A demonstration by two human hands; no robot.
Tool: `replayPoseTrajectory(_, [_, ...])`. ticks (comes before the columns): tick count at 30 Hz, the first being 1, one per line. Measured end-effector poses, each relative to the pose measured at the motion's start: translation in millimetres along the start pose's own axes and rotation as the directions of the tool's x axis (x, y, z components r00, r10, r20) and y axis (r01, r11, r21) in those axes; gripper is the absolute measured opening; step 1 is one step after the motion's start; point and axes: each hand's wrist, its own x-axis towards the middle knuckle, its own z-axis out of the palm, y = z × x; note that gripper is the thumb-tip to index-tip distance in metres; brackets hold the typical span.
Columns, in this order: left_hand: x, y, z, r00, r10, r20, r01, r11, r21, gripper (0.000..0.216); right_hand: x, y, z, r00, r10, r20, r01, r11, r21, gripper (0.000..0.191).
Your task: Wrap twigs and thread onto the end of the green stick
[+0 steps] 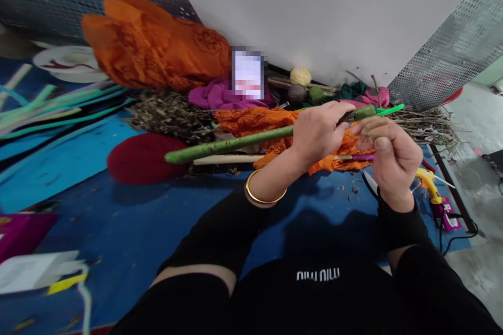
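Observation:
My left hand (320, 131) is closed around a long stick wrapped in green tape (231, 143), which it holds level above a blue mat (129, 230). A gold bangle sits on that wrist. My right hand (391, 154) pinches the stick's right end, where the green wrapping (364, 112) is thicker and a bright green strip (390, 110) juts out to the right. Both hands hover over a crumpled orange cloth (255, 119).
A bare wooden stick (228, 159) and a dark red round cushion (143, 158) lie below the green one. Orange fabric (153, 44), dried twigs (168, 112), magenta cloth and yarn balls (301, 76) sit at the back. A yellow glue gun (430, 184) and scissors lie at right.

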Motion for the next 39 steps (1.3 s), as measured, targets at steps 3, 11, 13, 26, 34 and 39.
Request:
replayPoseTrajectory(3, [1.2, -0.1, 0.4, 0.999, -0.032, 0.011, 0.032, 0.999, -0.026, 0.036, 9.2, -2.3, -17.8, 0.988, -0.133, 0.077, 0.144, 0.978, -0.154, 0.032])
replayPoseTrajectory(11, [3.2, 4.8, -1.5, 0.991, -0.113, 0.069, 0.119, 0.989, -0.087, 0.037, 11.6, -7.0, -42.4, 0.974, -0.128, 0.187, 0.179, 0.941, -0.286, 0.021])
replayPoseTrajectory(13, [3.3, 4.7, -1.9, 0.992, -0.113, 0.064, 0.12, 0.986, -0.114, 0.037, 13.0, -7.4, -44.4, 0.95, -0.144, 0.278, 0.212, 0.95, -0.231, 0.023])
replayPoseTrajectory(26, [0.9, 4.4, 0.8, 0.987, -0.106, 0.123, 0.123, 0.982, -0.142, 0.038, 11.7, 29.1, -31.1, 0.985, -0.08, 0.155, 0.095, 0.991, -0.092, 0.031])
replayPoseTrajectory(34, [-4.0, 6.7, 11.4, 0.992, -0.044, 0.119, 0.055, 0.995, -0.085, 0.032, 15.6, 41.5, -32.5, 0.972, 0.025, 0.233, 0.02, 0.982, -0.189, 0.034])
replayPoseTrajectory(39, [-8.7, 10.7, 15.6, 0.999, -0.022, 0.039, 0.023, 0.999, -0.039, 0.042, 16.2, 48.3, -35.3, 0.969, 0.084, 0.234, -0.035, 0.978, -0.205, 0.036])
